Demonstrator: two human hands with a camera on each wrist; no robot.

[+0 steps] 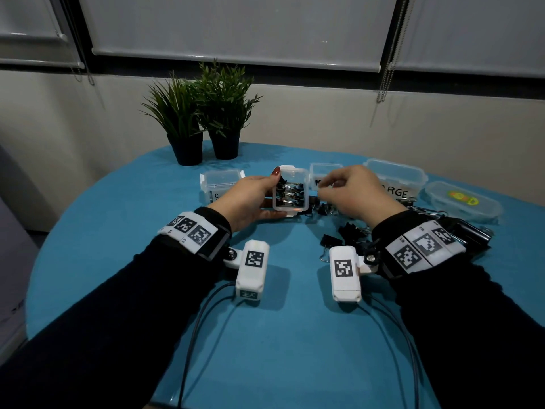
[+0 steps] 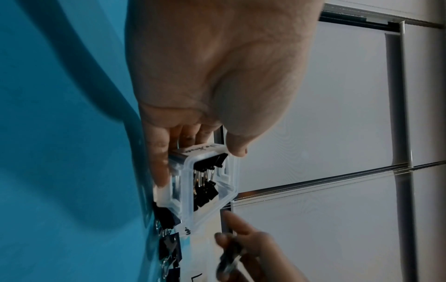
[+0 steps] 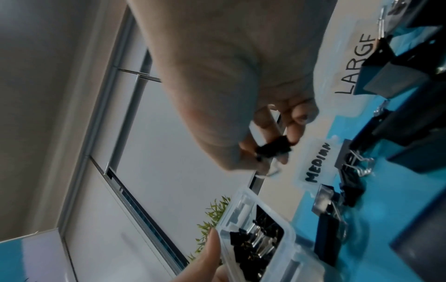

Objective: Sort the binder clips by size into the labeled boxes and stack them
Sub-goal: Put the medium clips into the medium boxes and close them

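several small binder clips already lie inside the small clear box (image 1: 290, 190), which the left hand (image 1: 250, 199) holds tilted just above the bench (image 1: 118, 261), thumb on its far edge and fingers under its near side, so the opening faces the person. the right hand (image 1: 354, 190) hovers just right of that box with thumb and fingertips pinched together on one small black clip (image 3: 274, 148), its wire handle hanging below the fingers; in the right wrist view this clip sits above and apart from the box rim, not yet inside. the sort looks partly done at best: a loose pile of clips (image 1: 345, 231) of mixed sizes lies on the bench near the right wrist, the box marked medium (image 1: 324, 175) and the box marked large (image 1: 395, 180) stand at the far right, and i cannot tell whether they hold anything. another clear box (image 1: 221, 183) stands at the far left behind the left hand, its label mostly hidden. no boxes are stacked yet, and a lid (image 1: 463, 202) lies at the right.
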